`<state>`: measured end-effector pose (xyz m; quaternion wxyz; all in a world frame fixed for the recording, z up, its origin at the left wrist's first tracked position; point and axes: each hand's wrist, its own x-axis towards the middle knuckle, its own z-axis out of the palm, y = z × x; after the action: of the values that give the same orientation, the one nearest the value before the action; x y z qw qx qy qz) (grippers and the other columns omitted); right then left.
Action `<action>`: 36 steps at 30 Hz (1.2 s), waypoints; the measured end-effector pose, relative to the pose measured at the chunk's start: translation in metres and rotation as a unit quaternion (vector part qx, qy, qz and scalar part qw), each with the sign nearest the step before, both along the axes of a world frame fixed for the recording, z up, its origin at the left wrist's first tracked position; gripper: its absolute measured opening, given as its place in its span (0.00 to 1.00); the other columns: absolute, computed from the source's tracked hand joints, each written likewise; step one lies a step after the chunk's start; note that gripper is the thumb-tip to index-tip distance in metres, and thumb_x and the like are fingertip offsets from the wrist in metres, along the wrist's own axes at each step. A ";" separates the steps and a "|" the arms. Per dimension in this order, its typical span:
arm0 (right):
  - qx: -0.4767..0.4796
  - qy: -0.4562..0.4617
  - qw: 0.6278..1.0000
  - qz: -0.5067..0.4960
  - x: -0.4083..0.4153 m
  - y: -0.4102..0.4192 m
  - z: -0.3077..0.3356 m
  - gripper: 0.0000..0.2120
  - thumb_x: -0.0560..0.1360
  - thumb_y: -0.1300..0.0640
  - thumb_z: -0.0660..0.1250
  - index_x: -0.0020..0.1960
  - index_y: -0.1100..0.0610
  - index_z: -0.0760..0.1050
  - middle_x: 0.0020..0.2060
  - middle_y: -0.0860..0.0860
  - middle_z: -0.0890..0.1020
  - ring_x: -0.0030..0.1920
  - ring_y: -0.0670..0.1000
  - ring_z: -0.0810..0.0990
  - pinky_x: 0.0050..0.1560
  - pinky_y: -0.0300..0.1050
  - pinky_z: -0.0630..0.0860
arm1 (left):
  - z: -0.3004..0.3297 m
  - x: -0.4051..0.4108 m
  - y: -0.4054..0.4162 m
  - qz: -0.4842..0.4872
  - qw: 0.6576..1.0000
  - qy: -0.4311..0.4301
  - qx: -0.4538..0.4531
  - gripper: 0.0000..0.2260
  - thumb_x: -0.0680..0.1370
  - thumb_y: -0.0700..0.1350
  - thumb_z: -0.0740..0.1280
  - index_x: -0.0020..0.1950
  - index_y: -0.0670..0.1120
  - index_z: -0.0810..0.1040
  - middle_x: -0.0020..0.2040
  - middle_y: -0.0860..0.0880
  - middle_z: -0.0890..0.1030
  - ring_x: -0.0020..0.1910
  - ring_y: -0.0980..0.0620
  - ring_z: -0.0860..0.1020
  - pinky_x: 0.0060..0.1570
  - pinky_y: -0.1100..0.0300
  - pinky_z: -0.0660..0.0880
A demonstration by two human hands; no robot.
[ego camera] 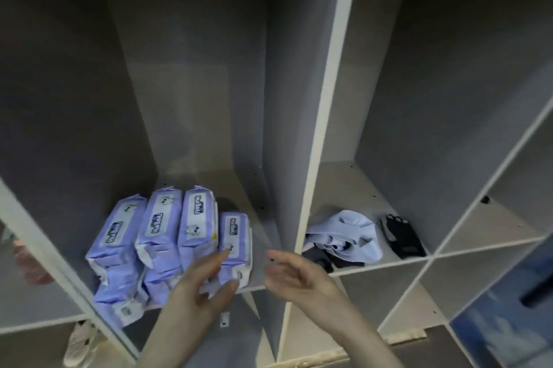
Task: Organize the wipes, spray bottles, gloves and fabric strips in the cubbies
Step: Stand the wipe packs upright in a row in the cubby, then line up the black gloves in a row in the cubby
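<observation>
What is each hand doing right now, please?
Left hand: open, fingers spread against the rightmost wipes pack, no closed grip.
Right hand: open, holding nothing, in front of the cubby divider.

Wipe packs (167,236) are crowding the cubby's left side, leaving bare shelf (263,236) lying open between them and the divider (311,188).
</observation>
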<state>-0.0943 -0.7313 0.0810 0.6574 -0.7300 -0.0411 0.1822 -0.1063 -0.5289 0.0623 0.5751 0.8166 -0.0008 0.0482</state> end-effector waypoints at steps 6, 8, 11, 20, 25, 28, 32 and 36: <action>-0.011 0.008 0.995 -0.096 -0.055 -0.072 -0.013 0.22 0.70 0.62 0.74 0.61 0.49 0.75 0.54 0.53 0.82 0.44 0.43 0.81 0.49 0.35 0.75 | -0.017 -0.016 -0.080 -0.074 0.996 0.022 -0.038 0.19 0.60 0.59 0.78 0.44 0.76 0.76 0.57 0.54 0.80 0.50 0.66 0.78 0.51 0.66 0.75; -0.016 0.007 0.992 -0.126 -0.062 -0.093 -0.015 0.22 0.70 0.63 0.74 0.61 0.48 0.75 0.54 0.53 0.82 0.44 0.43 0.81 0.49 0.36 0.76 | -0.027 -0.017 -0.100 -0.096 0.995 0.003 -0.024 0.26 0.67 0.46 0.77 0.45 0.78 0.74 0.55 0.62 0.80 0.52 0.65 0.77 0.51 0.70 0.74; -0.023 0.005 0.989 -0.146 -0.066 -0.117 -0.014 0.23 0.71 0.63 0.73 0.62 0.48 0.74 0.54 0.52 0.82 0.45 0.43 0.81 0.47 0.35 0.75 | -0.030 -0.014 -0.125 -0.132 0.991 0.003 -0.003 0.29 0.71 0.42 0.74 0.45 0.80 0.72 0.54 0.71 0.75 0.52 0.68 0.76 0.45 0.74 0.74; -0.037 0.029 0.990 -0.129 -0.018 -0.228 -0.019 0.23 0.69 0.65 0.74 0.61 0.49 0.75 0.50 0.52 0.83 0.45 0.43 0.83 0.46 0.36 0.76 | -0.055 0.032 -0.211 -0.057 0.998 0.028 0.028 0.24 0.70 0.41 0.75 0.47 0.72 0.76 0.57 0.54 0.79 0.50 0.75 0.74 0.45 0.82 0.67; -0.066 0.041 0.992 -0.101 0.025 -0.294 -0.028 0.21 0.70 0.67 0.73 0.58 0.49 0.76 0.46 0.52 0.84 0.42 0.39 0.83 0.42 0.33 0.76 | -0.075 0.065 -0.265 0.048 0.997 0.060 -0.019 0.25 0.68 0.39 0.76 0.39 0.73 0.78 0.44 0.60 0.83 0.43 0.67 0.80 0.48 0.67 0.74; -0.081 0.049 0.994 -0.057 0.043 -0.308 -0.040 0.21 0.70 0.63 0.74 0.58 0.46 0.76 0.49 0.52 0.84 0.47 0.42 0.83 0.47 0.35 0.76 | -0.097 0.087 -0.277 0.121 0.988 0.099 0.011 0.14 0.70 0.42 0.73 0.52 0.58 0.82 0.42 0.59 0.84 0.44 0.57 0.82 0.49 0.54 0.76; -0.088 0.056 0.995 -0.006 0.060 -0.305 -0.053 0.23 0.66 0.56 0.76 0.59 0.43 0.76 0.48 0.49 0.85 0.52 0.48 0.83 0.53 0.39 0.77 | -0.144 0.116 -0.276 0.142 0.949 0.200 0.198 0.20 0.74 0.49 0.66 0.65 0.44 0.72 0.62 0.43 0.76 0.60 0.43 0.76 0.53 0.55 0.73; -0.088 0.061 0.994 0.012 0.073 -0.300 -0.067 0.22 0.68 0.59 0.76 0.57 0.43 0.76 0.47 0.50 0.85 0.49 0.47 0.84 0.51 0.41 0.79 | -0.178 0.142 -0.276 0.119 0.908 0.192 0.353 0.20 0.78 0.45 0.61 0.70 0.48 0.67 0.75 0.44 0.62 0.74 0.46 0.61 0.67 0.56 0.64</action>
<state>-0.0210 -1.0316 0.0143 0.5898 -0.7720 0.0067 0.2368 0.0359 -0.8054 -0.1155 0.2280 0.9539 0.1901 -0.0446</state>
